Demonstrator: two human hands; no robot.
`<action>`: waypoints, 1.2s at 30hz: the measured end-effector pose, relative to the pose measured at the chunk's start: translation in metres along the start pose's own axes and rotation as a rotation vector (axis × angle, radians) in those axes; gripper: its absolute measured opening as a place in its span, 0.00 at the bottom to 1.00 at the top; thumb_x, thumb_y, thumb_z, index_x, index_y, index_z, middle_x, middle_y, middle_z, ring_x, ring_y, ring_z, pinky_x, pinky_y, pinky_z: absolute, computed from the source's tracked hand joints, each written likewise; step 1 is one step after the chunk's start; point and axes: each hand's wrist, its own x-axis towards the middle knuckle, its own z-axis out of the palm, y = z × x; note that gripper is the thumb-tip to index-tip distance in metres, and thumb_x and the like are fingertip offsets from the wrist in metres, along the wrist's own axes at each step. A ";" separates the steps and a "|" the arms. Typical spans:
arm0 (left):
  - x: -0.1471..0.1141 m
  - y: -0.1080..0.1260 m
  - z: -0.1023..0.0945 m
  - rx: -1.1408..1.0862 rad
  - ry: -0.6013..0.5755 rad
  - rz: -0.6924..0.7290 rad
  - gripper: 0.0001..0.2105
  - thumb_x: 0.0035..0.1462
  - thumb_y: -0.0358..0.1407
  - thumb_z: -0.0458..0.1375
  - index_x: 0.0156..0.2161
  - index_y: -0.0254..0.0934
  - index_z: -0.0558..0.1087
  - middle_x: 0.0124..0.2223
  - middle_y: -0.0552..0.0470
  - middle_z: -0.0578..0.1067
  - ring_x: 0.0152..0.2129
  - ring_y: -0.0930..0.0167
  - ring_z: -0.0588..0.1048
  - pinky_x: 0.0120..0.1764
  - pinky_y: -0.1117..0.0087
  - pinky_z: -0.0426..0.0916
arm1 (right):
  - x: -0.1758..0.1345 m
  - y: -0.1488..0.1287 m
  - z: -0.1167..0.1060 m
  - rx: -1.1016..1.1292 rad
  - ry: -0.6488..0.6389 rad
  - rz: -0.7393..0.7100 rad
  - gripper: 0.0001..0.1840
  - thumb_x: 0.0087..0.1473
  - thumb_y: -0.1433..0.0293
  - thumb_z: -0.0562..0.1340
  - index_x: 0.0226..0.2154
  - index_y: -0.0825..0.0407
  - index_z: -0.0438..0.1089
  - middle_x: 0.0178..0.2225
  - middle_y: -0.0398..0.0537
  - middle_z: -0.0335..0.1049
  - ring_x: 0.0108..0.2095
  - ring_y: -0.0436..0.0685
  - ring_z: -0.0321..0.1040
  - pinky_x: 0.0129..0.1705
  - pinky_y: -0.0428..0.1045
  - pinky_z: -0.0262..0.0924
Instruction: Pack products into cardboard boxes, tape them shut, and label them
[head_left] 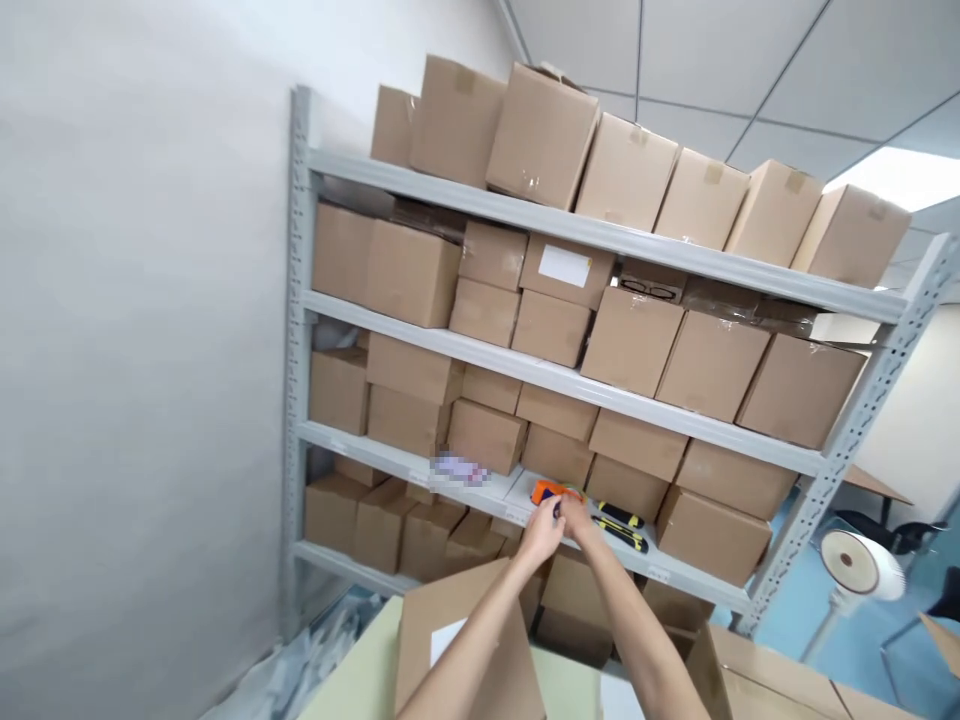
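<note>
Both my arms stretch forward over a cardboard box to a white shelf. My left hand (543, 532) is closed at the shelf's front edge, with a small dark thing at its fingertips that I cannot make out. Right beside it, my right hand (576, 516) has its fingers curled, and what they hold is hidden. Just behind the hands lies an orange object (546, 490), partly covered by them. To the right of my right hand, two black-and-yellow utility knives lie on the shelf, a rear one (621, 515) and a front one (624, 535).
A tall white shelving rack (559, 375) holds several rows of cardboard boxes. A cardboard box (469, 640) stands on the pale green table (352, 670) under my left arm. More boxes (780, 670) are at lower right, near a white round-headed fan-like device (862, 565).
</note>
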 end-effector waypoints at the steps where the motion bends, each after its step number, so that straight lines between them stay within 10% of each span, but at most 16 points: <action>1: -0.002 0.000 -0.001 0.008 -0.009 -0.007 0.27 0.56 0.29 0.63 0.62 0.35 0.80 0.66 0.36 0.81 0.67 0.55 0.78 0.74 0.52 0.64 | -0.001 -0.001 0.004 -0.008 -0.012 0.029 0.26 0.55 0.79 0.66 0.56 0.56 0.78 0.56 0.66 0.84 0.58 0.70 0.82 0.60 0.59 0.70; 13: -0.087 -0.030 -0.013 -0.117 0.024 -0.198 0.24 0.57 0.34 0.66 0.60 0.37 0.80 0.64 0.32 0.81 0.64 0.53 0.80 0.70 0.52 0.71 | -0.045 0.004 0.009 0.054 -0.025 0.028 0.35 0.56 0.78 0.63 0.67 0.55 0.70 0.63 0.67 0.79 0.66 0.73 0.75 0.70 0.62 0.63; 17: -0.126 -0.037 -0.025 -0.199 0.047 -0.227 0.22 0.64 0.42 0.62 0.61 0.38 0.79 0.62 0.32 0.83 0.57 0.55 0.84 0.63 0.54 0.78 | -0.097 0.005 0.027 0.572 0.057 -0.038 0.22 0.66 0.60 0.61 0.59 0.49 0.73 0.55 0.63 0.82 0.58 0.73 0.79 0.62 0.65 0.72; 21: -0.187 -0.023 -0.036 -0.275 0.045 -0.193 0.19 0.66 0.48 0.63 0.56 0.42 0.81 0.55 0.39 0.86 0.51 0.58 0.86 0.57 0.57 0.81 | -0.184 -0.011 0.048 1.137 0.060 0.024 0.32 0.58 0.42 0.69 0.53 0.47 0.73 0.52 0.62 0.82 0.56 0.74 0.78 0.62 0.66 0.71; 26: -0.260 -0.006 -0.059 -0.263 0.032 -0.255 0.17 0.61 0.51 0.69 0.46 0.41 0.81 0.43 0.45 0.86 0.38 0.63 0.84 0.49 0.60 0.81 | -0.280 -0.040 0.050 1.281 -0.001 0.159 0.35 0.58 0.41 0.72 0.56 0.47 0.71 0.57 0.59 0.80 0.60 0.69 0.76 0.70 0.63 0.65; 36: -0.312 0.028 -0.087 -0.097 -0.010 -0.077 0.17 0.69 0.53 0.64 0.44 0.41 0.84 0.48 0.46 0.86 0.42 0.63 0.85 0.52 0.61 0.81 | -0.321 -0.056 0.036 1.433 -0.309 0.187 0.41 0.57 0.34 0.71 0.56 0.48 0.78 0.52 0.53 0.86 0.61 0.70 0.79 0.67 0.63 0.72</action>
